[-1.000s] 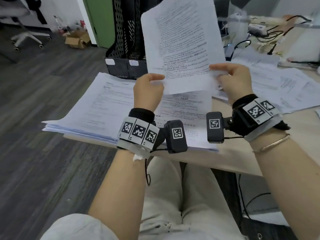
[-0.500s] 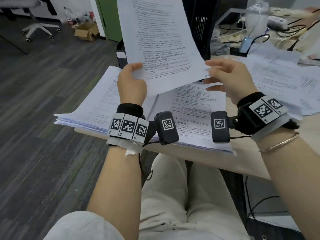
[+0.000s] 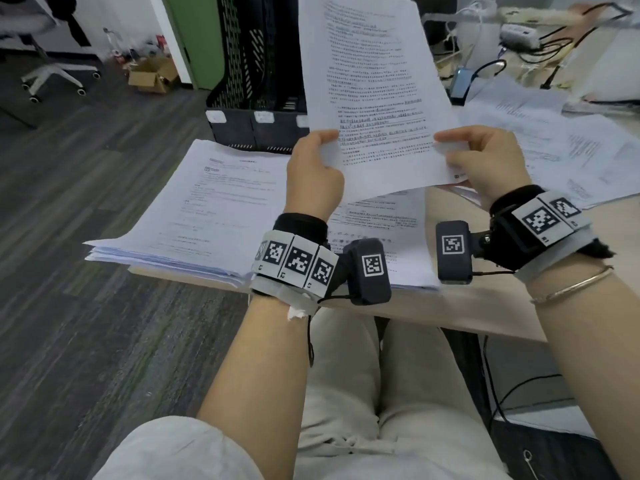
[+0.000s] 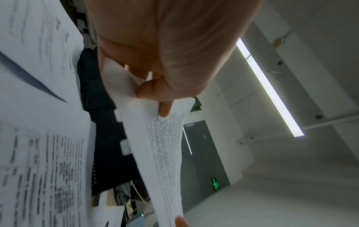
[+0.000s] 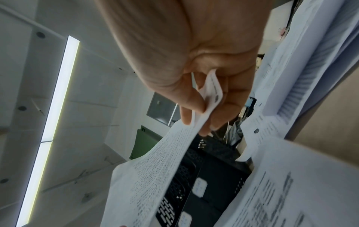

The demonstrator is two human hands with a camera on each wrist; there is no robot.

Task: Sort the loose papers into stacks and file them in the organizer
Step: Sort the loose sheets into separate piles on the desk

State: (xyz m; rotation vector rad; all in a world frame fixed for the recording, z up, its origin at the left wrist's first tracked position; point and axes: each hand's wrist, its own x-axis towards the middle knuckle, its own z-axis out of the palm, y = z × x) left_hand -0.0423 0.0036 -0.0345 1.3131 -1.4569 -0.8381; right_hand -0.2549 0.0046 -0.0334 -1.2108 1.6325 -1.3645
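Observation:
Both hands hold up a printed sheet [image 3: 374, 88] above the desk. My left hand [image 3: 313, 168] pinches its lower left edge and my right hand [image 3: 481, 157] pinches its lower right corner. In the left wrist view the thumb presses the paper [image 4: 165, 153]; the right wrist view shows thumb and fingers clamped on the sheet's corner [image 5: 211, 90]. Behind the sheet stands the black mesh organizer [image 3: 252, 74], partly hidden by it. Two paper stacks lie on the desk below: one at left [image 3: 207, 209] and one under the held sheet [image 3: 388, 230].
Loose papers [image 3: 554, 143] spread over the desk's right side. Cables, a power strip [image 3: 519, 32] and a phone [image 3: 462, 83] clutter the back right. The desk edge [image 3: 450, 317] runs over my lap. An office chair [image 3: 52, 67] and a cardboard box [image 3: 152, 74] stand on the floor at left.
The right hand, which had let go of the sheet half a second ago, now pinches its lower right corner again. The sheet stays raised in front of the organizer.

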